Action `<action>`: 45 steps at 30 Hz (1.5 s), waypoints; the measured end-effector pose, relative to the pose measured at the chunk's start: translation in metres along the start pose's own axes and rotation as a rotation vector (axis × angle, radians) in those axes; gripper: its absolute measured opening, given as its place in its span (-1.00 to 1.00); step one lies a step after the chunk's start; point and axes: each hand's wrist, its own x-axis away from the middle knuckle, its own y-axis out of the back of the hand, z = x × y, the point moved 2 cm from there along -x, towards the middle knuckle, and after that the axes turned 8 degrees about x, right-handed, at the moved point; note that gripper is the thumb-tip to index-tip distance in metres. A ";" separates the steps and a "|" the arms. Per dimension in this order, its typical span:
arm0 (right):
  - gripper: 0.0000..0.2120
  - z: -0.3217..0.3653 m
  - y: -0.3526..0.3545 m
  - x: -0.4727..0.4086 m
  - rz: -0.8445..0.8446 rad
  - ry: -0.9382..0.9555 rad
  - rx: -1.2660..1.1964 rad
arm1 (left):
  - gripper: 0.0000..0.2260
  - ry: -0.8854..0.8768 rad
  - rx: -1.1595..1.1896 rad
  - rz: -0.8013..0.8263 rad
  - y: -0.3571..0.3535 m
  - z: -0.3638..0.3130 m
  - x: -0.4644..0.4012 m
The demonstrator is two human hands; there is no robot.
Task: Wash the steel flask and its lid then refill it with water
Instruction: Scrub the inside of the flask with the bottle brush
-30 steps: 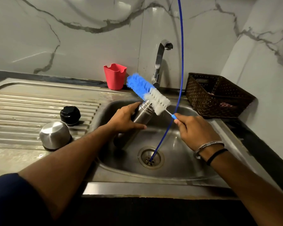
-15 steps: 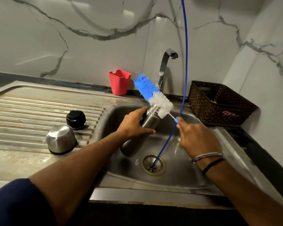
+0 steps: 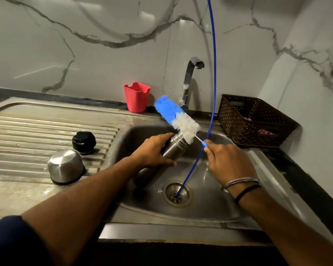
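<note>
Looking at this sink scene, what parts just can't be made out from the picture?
- Inside of the steel flask: the head view sees only its outside; the brush sits across the mouth.
- Flask's lower body: hidden behind the left hand and forearm.
- Brush handle: mostly wrapped in the right hand.
- Contents of the brown basket: its wall hides most of them.
- Top of the blue hose: cut off by the upper edge.

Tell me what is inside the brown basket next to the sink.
Through the open top of the brown basket only a bit of red-and-white checked cloth shows at the bottom right. The near wall hides the rest of the inside.
</note>
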 end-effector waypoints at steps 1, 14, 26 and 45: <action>-0.64 -0.001 -0.001 0.000 0.004 0.013 0.027 | -0.09 -0.012 -0.030 0.004 0.000 0.000 0.000; -0.70 0.008 -0.005 0.002 -0.120 -0.037 0.258 | -0.20 -0.054 -0.147 -0.051 -0.006 -0.022 0.003; -0.74 0.001 -0.010 0.000 -0.036 -0.286 -0.558 | -0.12 -0.004 0.185 -0.213 -0.005 -0.013 0.002; -0.86 -0.008 -0.016 -0.004 0.096 -0.172 -0.791 | -0.10 0.072 0.148 -0.237 -0.004 -0.001 0.002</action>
